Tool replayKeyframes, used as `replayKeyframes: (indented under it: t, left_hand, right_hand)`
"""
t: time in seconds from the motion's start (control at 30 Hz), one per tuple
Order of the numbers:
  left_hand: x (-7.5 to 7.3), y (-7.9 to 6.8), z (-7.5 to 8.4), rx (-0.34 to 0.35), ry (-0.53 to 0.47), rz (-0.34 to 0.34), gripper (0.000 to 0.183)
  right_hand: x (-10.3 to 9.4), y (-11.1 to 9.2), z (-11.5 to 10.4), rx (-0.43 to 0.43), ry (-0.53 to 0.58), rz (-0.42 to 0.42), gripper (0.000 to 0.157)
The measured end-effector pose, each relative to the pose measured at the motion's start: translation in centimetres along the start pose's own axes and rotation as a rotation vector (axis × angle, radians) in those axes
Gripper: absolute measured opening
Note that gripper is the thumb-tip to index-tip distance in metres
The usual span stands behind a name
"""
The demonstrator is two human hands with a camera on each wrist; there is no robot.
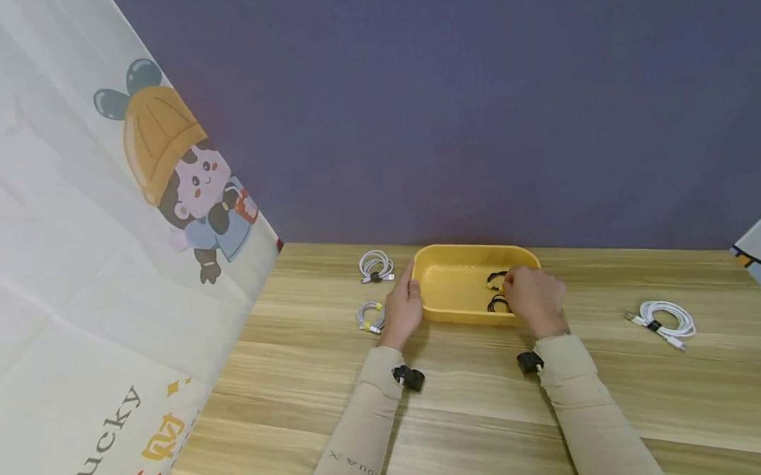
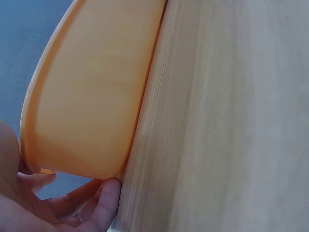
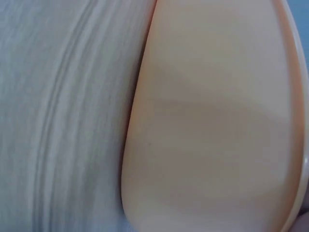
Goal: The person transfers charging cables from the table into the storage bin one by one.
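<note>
A yellow plastic bin (image 1: 453, 315) stands on the wooden table. At its left end my left hand (image 1: 404, 311) grips the wall; in the left wrist view, the fingers (image 2: 108, 198) lie against the outside of that end, low by the table. My right hand (image 1: 534, 297) reaches over the bin's right end, fingers curled, pinching a black cable (image 1: 496, 276) with a yellow tie. Just below it, a second coiled black cable (image 1: 498, 303) lies on the bin floor. Mostly the bin's outer side wall (image 3: 212, 125) fills the right wrist view, where the fingertips are hidden.
Left of the bin lie a coiled white cable (image 1: 376, 266) with a black tie and a grey cable (image 1: 371, 317) with yellow ties. Another white cable coil (image 1: 666, 322) lies to the right. A dark blue panel (image 1: 423, 126) rises behind the wooden table (image 1: 474, 426).
</note>
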State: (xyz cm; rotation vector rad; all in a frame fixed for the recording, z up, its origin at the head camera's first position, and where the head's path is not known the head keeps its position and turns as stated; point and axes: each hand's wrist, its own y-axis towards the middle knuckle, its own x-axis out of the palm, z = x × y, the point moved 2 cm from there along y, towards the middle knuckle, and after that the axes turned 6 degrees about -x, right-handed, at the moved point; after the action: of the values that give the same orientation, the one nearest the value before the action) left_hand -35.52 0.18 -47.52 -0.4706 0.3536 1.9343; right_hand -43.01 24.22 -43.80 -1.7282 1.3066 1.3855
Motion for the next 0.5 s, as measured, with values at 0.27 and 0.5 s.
replayKeyframes:
  t: [0.27,0.5]
  left_hand:
    - [-0.1,-0.1,0.0,-0.004,0.0,0.008,0.05]
    - [0.0,-0.1,0.1,-0.008,0.008,0.008,0.05]
  right_hand:
    - [-0.2,-0.8,0.3,-0.089,0.072,0.074,0.034]
    - [-0.3,-1.1,0.7,-0.086,0.1,0.08,0.024]
